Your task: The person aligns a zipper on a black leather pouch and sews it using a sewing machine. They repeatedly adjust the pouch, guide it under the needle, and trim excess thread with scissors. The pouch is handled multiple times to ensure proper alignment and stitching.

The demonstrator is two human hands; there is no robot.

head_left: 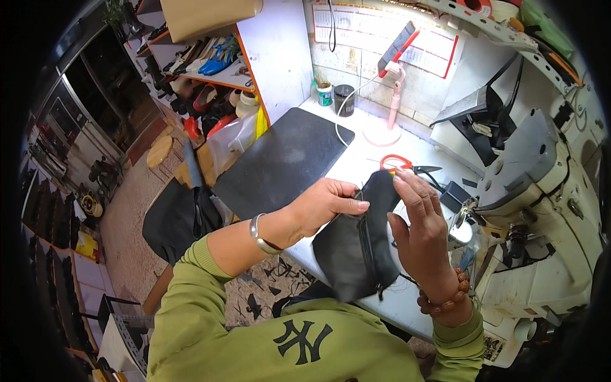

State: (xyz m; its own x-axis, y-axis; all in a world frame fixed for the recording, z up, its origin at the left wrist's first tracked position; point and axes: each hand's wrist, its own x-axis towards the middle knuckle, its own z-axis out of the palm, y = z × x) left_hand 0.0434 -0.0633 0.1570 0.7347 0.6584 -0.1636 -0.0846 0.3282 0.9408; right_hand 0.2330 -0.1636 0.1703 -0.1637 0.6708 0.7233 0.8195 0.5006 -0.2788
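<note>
A black leather piece with a zipper, like a pouch [347,251], hangs over the front edge of the white worktable. At its upper part my left hand [321,204] is closed, pinching the edge beside the zipper between thumb and fingers. My right hand [421,223] is raised along the pouch's right side, fingers stretched out and thumb apart. Its fingertips rest at the top edge, by a small yellow spot. Just behind the pouch lie scissors with red handles [396,159], partly covered by the leather and my fingers.
A sewing machine [534,172] stands close on the right. A black mat [286,159] covers the table's left part. Farther back are a pink phone stand [393,105] and two jars, one black [344,102]. Black scraps [254,305] litter the floor. Shoe shelves [216,70] stand at left.
</note>
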